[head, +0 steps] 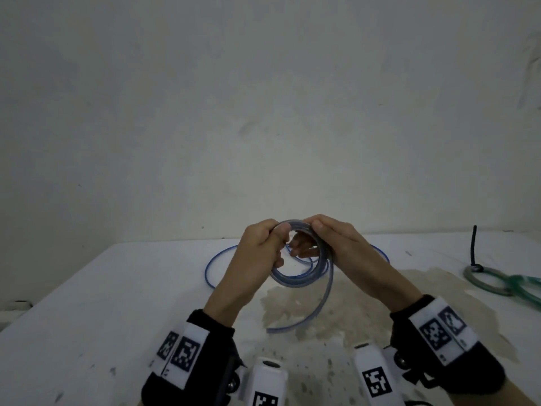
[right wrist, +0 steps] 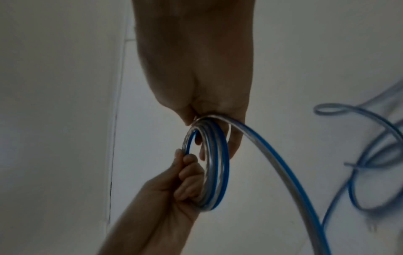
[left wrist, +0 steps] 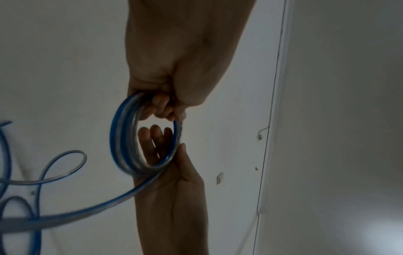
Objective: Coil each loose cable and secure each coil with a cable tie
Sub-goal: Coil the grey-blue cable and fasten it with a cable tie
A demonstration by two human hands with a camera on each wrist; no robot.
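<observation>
A clear cable with a blue stripe is wound into a small coil (head: 301, 281) that I hold up over the white table (head: 102, 303). My left hand (head: 276, 240) grips the coil's left side, its fingers (left wrist: 161, 107) curled round the turns. My right hand (head: 311, 234) pinches the coil's top right; its thumb presses on the outside and its fingers (left wrist: 152, 138) pass through the ring. The coil (right wrist: 216, 165) has several turns. A loose tail (head: 310, 316) hangs down to the table, and more slack cable (head: 209, 266) loops on the table behind my hands.
At the right edge of the table lies a green cable coil (head: 497, 284) bound by a black cable tie (head: 474, 247) that sticks upward. A stained patch (head: 336, 315) marks the table below my hands. A bare wall rises behind the table.
</observation>
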